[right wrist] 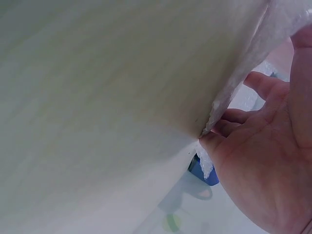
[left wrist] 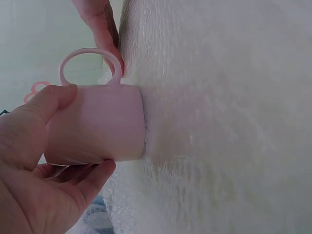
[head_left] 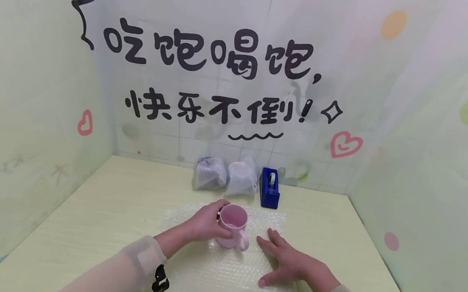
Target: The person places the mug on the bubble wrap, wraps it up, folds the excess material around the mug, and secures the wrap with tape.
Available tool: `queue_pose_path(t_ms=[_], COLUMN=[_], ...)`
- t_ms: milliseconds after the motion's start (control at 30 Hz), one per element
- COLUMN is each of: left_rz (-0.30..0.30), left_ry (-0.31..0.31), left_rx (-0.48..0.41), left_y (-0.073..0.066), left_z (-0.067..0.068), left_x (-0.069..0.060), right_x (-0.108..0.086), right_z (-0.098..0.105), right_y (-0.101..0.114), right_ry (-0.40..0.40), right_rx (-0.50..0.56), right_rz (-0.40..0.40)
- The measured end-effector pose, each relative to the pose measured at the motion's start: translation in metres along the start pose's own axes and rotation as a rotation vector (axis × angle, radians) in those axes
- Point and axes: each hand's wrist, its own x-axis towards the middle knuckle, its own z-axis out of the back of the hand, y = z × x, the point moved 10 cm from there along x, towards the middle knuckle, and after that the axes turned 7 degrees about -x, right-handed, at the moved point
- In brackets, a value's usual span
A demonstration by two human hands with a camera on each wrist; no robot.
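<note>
A pink mug (head_left: 233,216) stands upright on a sheet of bubble wrap (head_left: 232,274), its handle turned toward the right. My left hand (head_left: 208,222) grips the mug from its left side, thumb across the front and fingers round the back. The left wrist view shows the thumb on the mug's wall (left wrist: 105,122) near the handle. My right hand (head_left: 288,260) is spread with straight fingers at the right part of the bubble wrap. In the right wrist view its fingertips touch the edge of the bubble wrap (right wrist: 239,78).
Two bubble-wrapped bundles stand near the back wall, a greyish bundle (head_left: 210,174) and a white bundle (head_left: 242,178). Beside them is a blue tape dispenser (head_left: 270,188). Printed fabric walls (head_left: 423,156) enclose the pale wooden table (head_left: 101,209) at the back and both sides.
</note>
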Motion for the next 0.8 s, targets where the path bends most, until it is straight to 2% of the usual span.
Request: queue_pose_path(t_ms=[633, 700, 800], left_rz=[-0.007, -0.014, -0.029], left_ry=[-0.016, -0.013, -0.011], left_rx=[-0.016, -0.014, -0.010], left_y=[0.003, 0.003, 0.002], left_z=[-0.001, -0.002, -0.002], left_x=[-0.007, -0.007, -0.007], right_x=[0.005, 0.006, 0.010], right_z=[0.002, 0.011, 0.038], right_y=[0.000, -0.002, -0.015], right_ry=[-0.001, -0.036, -0.187], right_rx=[-0.015, 0.002, 0.075], right_rz=[0.017, 0.024, -0.013])
